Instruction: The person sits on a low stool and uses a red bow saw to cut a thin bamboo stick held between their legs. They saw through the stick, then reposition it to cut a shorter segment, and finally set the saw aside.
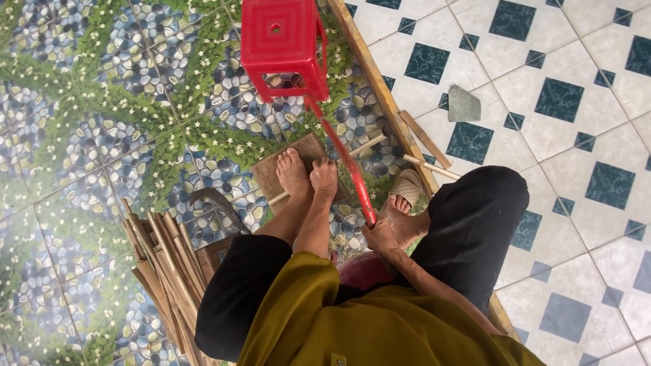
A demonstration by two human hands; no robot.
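Both hands [324,177] [380,236] grip one red saw [346,163].

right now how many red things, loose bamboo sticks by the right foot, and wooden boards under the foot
Red things: 2, the stool and the saw frame in the right hand
Loose bamboo sticks: 3
Wooden board: 1, by the left hand
Total: 6

Open tiled floor [563,169] lies to the right, while the red stool [281,47] ahead, the bamboo strip bundle [166,271] at left and the long pole [386,102] hem in the hands.
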